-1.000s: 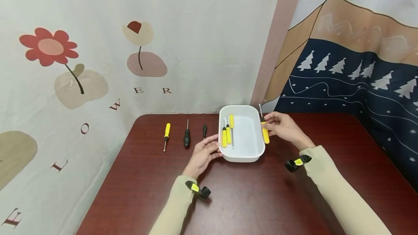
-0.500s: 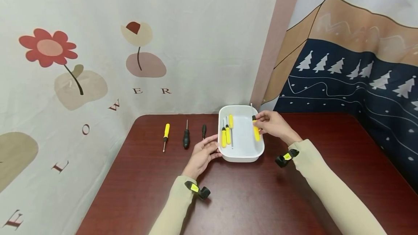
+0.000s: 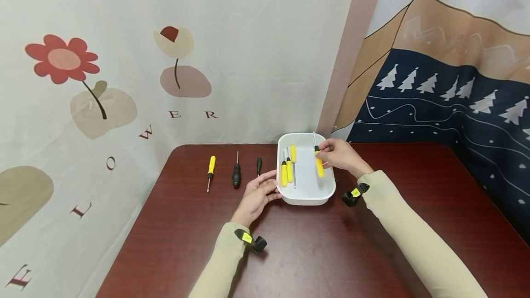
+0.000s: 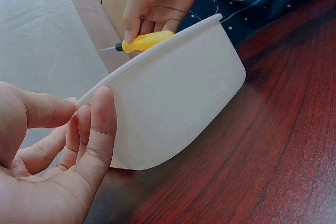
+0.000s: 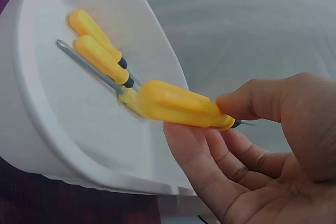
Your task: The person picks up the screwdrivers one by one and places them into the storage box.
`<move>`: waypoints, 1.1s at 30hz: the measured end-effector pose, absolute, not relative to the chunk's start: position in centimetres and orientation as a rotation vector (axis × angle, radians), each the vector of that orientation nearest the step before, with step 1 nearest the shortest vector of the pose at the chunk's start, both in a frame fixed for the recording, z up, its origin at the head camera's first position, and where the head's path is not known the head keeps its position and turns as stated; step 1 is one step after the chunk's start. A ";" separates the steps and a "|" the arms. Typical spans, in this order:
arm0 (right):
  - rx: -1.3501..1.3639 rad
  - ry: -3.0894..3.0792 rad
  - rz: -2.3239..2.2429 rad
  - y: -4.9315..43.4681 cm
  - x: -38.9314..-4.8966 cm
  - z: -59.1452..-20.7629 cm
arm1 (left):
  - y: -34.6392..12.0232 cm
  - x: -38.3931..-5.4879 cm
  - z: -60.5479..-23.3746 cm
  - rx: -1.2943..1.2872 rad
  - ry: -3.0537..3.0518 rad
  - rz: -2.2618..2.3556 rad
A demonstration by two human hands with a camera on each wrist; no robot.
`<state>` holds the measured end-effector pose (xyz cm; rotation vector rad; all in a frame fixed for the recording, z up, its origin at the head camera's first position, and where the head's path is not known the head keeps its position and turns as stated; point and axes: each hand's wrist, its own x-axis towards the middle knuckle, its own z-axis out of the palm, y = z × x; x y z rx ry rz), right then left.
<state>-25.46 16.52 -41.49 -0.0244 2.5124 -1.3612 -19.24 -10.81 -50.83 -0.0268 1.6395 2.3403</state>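
Observation:
A yellow-handled screwdriver (image 3: 319, 168) is pinched between the thumb and fingers of my right hand (image 3: 341, 155), over the right half of a white plastic tub (image 3: 308, 201). Its thin shaft points toward the wall. My left hand (image 3: 253, 199) holds the tub's left rim, with thumb and fingers pinching the edge (image 4: 107, 83) in the left wrist view. Three yellow-handled screwdrivers lie along the tub's left side: one (image 3: 284, 176) nearest the wall of the tub, another (image 3: 289, 174) beside it, and a third (image 3: 293, 153) with its shaft toward me.
Left of the tub, a yellow screwdriver (image 3: 211, 167), a black screwdriver (image 3: 236, 176) and a small black-handled tool (image 3: 259, 165), partly hidden by the left hand, lie on the dark red table (image 3: 314, 252). A printed curtain (image 3: 248, 59) hangs behind the table.
My right hand has carried the yellow screwdriver leftward, from the tub's right rim to over its inside. The left hand and the tub have stayed in place.

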 end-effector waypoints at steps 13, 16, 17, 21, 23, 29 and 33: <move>0.006 2.489 -1.261 15.3 -26.9 -41.5 | -10.7 -19.4 -50.7 -0.029 1.633 2.350; 0.011 2.480 -1.247 15.1 -27.1 -41.5 | -10.7 -19.3 -50.6 -0.028 1.630 2.353; 0.010 2.479 -1.242 15.0 -27.1 -41.5 | -10.7 -19.3 -50.6 -0.027 1.630 2.353; 0.008 2.478 -1.222 14.7 -27.4 -41.6 | -10.6 -19.3 -50.6 -0.035 1.630 2.353; 0.011 2.477 -1.212 14.5 -27.5 -41.7 | -10.6 -19.2 -50.6 -0.039 1.629 2.353; 0.030 2.476 -1.192 14.0 -28.0 -42.0 | -10.6 -19.2 -50.7 -0.041 1.621 2.357; 0.033 2.478 -1.170 13.7 -28.3 -42.3 | -10.6 -19.2 -50.7 -0.045 1.622 2.359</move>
